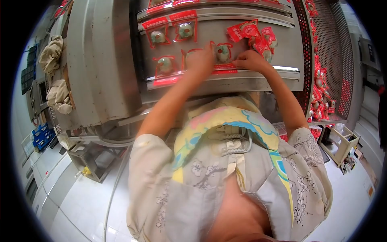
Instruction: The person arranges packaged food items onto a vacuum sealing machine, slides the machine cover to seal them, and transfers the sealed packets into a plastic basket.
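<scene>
Both my hands are at one red-and-clear egg packet, which holds a pale greenish, egg-like round thing. It lies on the metal bed, its lower red edge by the front bar. At its upper left edge, my left hand is curled and slightly blurred, partly covering another packet. The thumb and fingers of my right hand pinch its lower right corner. To the left lies a similar packet along the same bar. A loose pile of packets rests just beyond my right hand.
Two more packets lie along the back bar. A large metal housing stands at the left. On the right, a perforated metal bin holds several red packets. Crumpled cloths hang at the far left.
</scene>
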Action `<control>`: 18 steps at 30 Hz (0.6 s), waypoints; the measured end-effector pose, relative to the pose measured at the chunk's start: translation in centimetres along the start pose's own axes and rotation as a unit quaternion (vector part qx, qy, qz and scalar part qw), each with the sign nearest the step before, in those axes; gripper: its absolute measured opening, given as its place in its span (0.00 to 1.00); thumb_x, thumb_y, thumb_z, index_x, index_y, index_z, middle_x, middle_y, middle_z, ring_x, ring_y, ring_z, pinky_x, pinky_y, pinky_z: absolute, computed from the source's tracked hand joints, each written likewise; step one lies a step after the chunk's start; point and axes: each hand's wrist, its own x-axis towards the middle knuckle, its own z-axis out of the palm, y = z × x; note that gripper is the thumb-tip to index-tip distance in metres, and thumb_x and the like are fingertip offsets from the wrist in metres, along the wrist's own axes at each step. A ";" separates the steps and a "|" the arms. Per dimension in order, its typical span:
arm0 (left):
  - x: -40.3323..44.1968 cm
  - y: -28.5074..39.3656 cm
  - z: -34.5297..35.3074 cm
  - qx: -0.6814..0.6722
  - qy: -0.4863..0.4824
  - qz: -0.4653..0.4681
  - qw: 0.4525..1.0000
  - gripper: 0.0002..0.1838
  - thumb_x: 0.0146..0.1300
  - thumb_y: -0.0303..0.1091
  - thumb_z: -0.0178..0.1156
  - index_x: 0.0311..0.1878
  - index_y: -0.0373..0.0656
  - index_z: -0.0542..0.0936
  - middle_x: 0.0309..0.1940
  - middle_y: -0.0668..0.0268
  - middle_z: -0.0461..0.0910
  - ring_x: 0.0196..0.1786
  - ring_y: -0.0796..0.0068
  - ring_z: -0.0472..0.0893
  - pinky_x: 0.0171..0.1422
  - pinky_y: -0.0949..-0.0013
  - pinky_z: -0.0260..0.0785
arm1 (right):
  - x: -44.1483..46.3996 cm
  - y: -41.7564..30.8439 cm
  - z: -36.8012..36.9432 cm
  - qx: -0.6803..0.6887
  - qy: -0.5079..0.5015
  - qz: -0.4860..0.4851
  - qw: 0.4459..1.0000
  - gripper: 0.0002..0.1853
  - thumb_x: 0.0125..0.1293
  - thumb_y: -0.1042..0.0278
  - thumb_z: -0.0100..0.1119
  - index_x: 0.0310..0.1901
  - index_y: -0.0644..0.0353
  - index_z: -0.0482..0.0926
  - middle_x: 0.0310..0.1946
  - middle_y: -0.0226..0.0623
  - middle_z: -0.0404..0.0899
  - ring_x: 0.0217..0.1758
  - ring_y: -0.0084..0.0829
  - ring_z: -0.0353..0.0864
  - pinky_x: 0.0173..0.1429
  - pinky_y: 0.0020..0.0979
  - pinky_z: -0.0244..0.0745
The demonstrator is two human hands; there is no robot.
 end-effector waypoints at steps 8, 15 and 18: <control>-0.6 -0.5 1.9 -0.013 0.089 0.009 0.996 0.16 0.59 0.35 0.54 0.48 0.39 0.68 0.22 0.50 0.79 0.28 0.46 0.81 0.32 0.47 0.71 | 0.7 0.9 1.8 -0.017 0.097 0.007 0.995 0.15 0.59 0.57 0.60 0.35 0.64 0.81 0.28 0.48 0.80 0.33 0.46 0.79 0.41 0.40 0.73; -2.4 -0.6 1.4 -0.126 0.067 -0.001 0.990 0.19 0.56 0.32 0.60 0.51 0.42 0.70 0.29 0.61 0.81 0.36 0.52 0.81 0.37 0.52 0.72 | -2.1 -1.6 2.9 -0.093 0.221 -0.048 0.970 0.12 0.59 0.60 0.60 0.37 0.60 0.80 0.31 0.45 0.79 0.37 0.48 0.77 0.43 0.43 0.72; -5.7 -1.1 0.0 -0.142 0.260 0.152 0.943 0.20 0.50 0.30 0.65 0.48 0.45 0.75 0.33 0.66 0.79 0.42 0.59 0.78 0.41 0.58 0.72 | -4.7 -4.3 3.6 -0.132 0.298 -0.211 0.922 0.10 0.56 0.63 0.61 0.38 0.56 0.80 0.33 0.38 0.76 0.40 0.44 0.76 0.44 0.41 0.72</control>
